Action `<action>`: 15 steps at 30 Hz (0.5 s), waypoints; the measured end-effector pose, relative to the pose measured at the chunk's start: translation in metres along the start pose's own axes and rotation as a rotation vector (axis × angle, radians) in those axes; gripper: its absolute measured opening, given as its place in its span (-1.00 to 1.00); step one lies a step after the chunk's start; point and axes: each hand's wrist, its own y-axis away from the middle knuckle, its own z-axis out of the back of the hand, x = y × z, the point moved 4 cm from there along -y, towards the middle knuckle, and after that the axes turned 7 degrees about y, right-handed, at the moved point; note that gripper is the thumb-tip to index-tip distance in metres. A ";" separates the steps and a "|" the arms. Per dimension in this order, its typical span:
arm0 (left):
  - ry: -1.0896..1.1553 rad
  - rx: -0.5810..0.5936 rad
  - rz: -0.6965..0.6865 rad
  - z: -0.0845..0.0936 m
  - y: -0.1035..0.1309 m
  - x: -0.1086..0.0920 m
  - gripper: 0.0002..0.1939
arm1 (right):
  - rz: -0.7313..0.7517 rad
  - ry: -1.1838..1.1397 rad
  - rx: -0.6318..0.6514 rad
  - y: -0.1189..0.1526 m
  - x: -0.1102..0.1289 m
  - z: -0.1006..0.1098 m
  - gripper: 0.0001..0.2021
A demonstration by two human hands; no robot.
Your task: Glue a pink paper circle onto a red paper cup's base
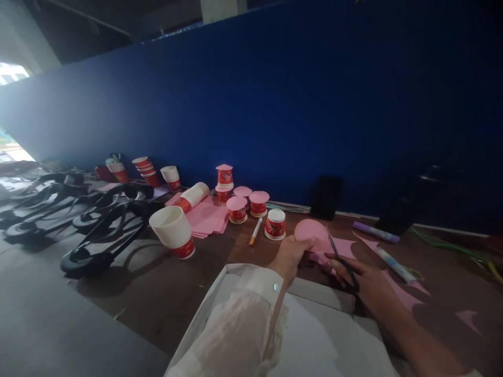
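My left hand [290,256] pinches the lower edge of a round piece of pink paper [310,230], holding it above the brown tabletop. My right hand [363,280] grips black-handled scissors [341,262], their blades pointing up along the right edge of the pink circle. Pink paper scraps [341,247] lie beneath and beside the scissors. Left of the circle stands an upside-down red and white paper cup [275,225]. Several other upside-down cups carry pink discs, such as the disc-topped cup [238,214]. An orange-tipped white marker [255,232] lies nearby.
Pink sheets [206,214] lie left of the cups, under a tipped cup stack [192,196]. A taller cup stack [173,233] and black curved frames [102,235] stand further left. A white box [322,335] is in front. Glue sticks [375,231] lie right; a blue panel [275,115] rises behind.
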 end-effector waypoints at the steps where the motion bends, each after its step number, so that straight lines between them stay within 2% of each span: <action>1: -0.002 -0.004 0.003 0.000 0.000 0.000 -0.58 | 0.003 0.002 0.008 -0.001 -0.001 0.000 -0.51; 5: -0.009 0.020 0.002 0.000 0.001 0.000 -0.56 | 0.051 0.003 0.038 -0.003 -0.005 -0.001 -0.58; 11: -0.003 -0.003 0.010 0.002 -0.002 0.002 -0.58 | -0.030 0.027 0.013 0.000 -0.004 -0.001 -0.55; 15: 0.011 0.002 0.000 0.002 -0.001 0.002 -0.55 | -0.001 0.006 0.022 0.002 0.002 -0.001 -0.56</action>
